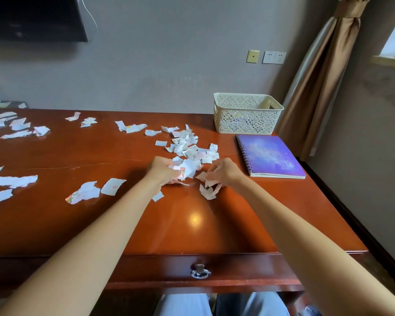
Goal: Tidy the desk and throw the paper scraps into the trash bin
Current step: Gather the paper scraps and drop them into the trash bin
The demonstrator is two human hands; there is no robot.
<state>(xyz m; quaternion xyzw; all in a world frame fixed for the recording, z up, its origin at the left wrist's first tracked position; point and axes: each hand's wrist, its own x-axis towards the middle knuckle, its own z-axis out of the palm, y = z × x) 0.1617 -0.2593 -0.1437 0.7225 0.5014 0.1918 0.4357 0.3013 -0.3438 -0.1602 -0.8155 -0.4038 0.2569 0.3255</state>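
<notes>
Torn white paper scraps lie scattered over the red-brown wooden desk [214, 224]. A dense pile of scraps [188, 144] sits at the desk's middle, just beyond my hands. My left hand [162, 169] is closed around a bunch of scraps [188, 168]. My right hand [224, 172] pinches a few more scraps [208, 191], some hanging down to the desk. Larger loose scraps [88, 191] lie to the left of my left forearm. No trash bin is in view.
A cream lattice basket [246, 114] stands at the desk's back right, with a purple spiral notebook [271, 156] in front of it. More scraps [16, 127] lie at the far left. A drawer with a ring handle [200, 271] faces me. A curtain [315, 83] hangs at the right.
</notes>
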